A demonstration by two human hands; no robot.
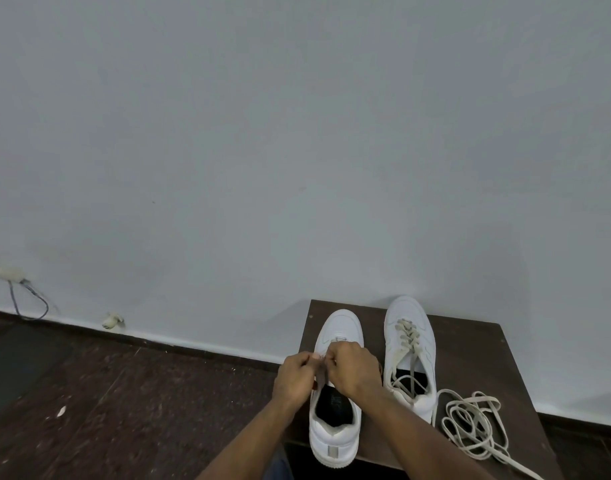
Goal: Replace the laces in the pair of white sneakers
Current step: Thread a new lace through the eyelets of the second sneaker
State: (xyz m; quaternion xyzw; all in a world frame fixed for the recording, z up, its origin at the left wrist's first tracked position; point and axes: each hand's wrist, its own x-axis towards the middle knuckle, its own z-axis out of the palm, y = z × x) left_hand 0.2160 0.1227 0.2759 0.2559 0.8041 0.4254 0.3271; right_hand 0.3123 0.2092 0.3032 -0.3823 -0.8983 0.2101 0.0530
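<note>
Two white sneakers stand side by side on a small dark wooden table (470, 344), toes toward the wall. The left sneaker (335, 431) has no lace showing on its toe half. Over its tongue my left hand (293, 377) and my right hand (352, 370) meet, each pinching a thin lace end between fingertips; the lace itself is mostly hidden by my fingers. The right sneaker (409, 344) carries a cream lace (406, 336) through its eyelets, loose ends falling into its opening. A loose cream lace (470, 427) lies coiled on the table to the right.
A pale grey wall rises directly behind the table. Dark speckled floor (124, 393) spreads to the left, with a dark mat (16, 368) at the far left. A cable (30, 303) hangs from a wall fitting low on the left.
</note>
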